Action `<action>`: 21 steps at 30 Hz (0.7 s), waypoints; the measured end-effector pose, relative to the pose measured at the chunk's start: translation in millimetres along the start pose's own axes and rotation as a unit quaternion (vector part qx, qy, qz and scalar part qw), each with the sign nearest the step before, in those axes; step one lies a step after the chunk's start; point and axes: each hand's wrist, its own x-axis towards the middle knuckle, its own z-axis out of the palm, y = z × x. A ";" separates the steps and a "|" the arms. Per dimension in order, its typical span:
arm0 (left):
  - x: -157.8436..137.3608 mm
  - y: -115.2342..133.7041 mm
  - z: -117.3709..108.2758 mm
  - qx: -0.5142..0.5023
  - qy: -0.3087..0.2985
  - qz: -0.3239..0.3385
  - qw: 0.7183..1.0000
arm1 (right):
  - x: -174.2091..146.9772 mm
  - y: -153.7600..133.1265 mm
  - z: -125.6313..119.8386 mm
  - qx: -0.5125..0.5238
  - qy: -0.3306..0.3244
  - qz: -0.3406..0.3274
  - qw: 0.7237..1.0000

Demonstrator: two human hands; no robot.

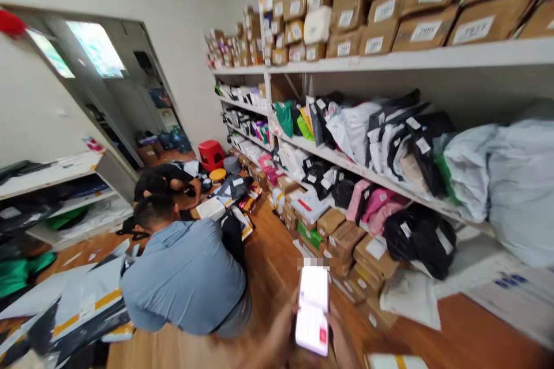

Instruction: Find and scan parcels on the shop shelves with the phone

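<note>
A smartphone (pixel 312 311) with a bright, lit screen is held upright low in the head view, between my two hands. My left hand (pixel 283 320) grips its left edge, fingers curled behind it. At the phone's right edge is my right hand (pixel 339 331), also closed round it, thumb beside the screen. Both hands are blurred, and their far fingers are hidden behind the phone. What the screen shows is too bright and small to read. Beyond the phone lie brown cardboard parcels (pixel 346 236) on the wooden floor.
A long white shelf rack (pixel 389 56) on the right holds several boxes and bagged parcels. A person in a blue-grey shirt (pixel 186 274) crouches at left, another person (pixel 167 179) beyond. A red stool (pixel 210 154) stands near the doorway. Grey mailing bags (pixel 82 288) lie at left.
</note>
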 end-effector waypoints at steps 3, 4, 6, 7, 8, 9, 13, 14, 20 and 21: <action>17.3 63.6 8.8 0.046 0.011 -0.018 0.999 | 38.5 2.5 30.7 0.016 0.045 0.012 0.999; 26.2 81.3 9.2 0.055 0.008 -0.027 0.998 | 53.4 2.8 37.2 0.018 0.048 0.010 0.999; 43.2 109.6 8.0 0.075 -0.002 -0.036 0.997 | 82.2 1.3 47.3 0.018 0.052 -0.003 0.998; 50.1 120.6 7.3 0.087 -0.007 -0.040 0.995 | 94.9 -0.4 51.9 0.016 0.053 -0.013 0.998; 55.5 129.6 6.9 0.099 -0.010 -0.044 0.994 | 105.9 -2.5 56.6 0.012 0.052 -0.023 0.998; 59.6 137.1 6.9 0.109 -0.013 -0.051 0.993 | 115.3 -4.8 61.1 0.008 0.051 -0.034 0.998; 68.5 155.8 9.2 0.126 -0.006 -0.048 0.991 | 136.9 -12.6 70.2 -0.014 0.026 -0.067 0.997; 69.9 158.7 9.7 0.124 -0.005 -0.043 0.991 | 138.9 -14.6 69.0 -0.019 0.009 -0.071 0.997; 73.7 167.5 10.8 0.122 0.000 -0.025 0.992 | 139.5 -29.2 57.4 -0.042 -0.108 -0.075 0.990; 73.7 167.9 11.4 0.124 -0.001 -0.026 0.992 | 139.8 -30.3 58.9 -0.045 -0.106 -0.076 0.990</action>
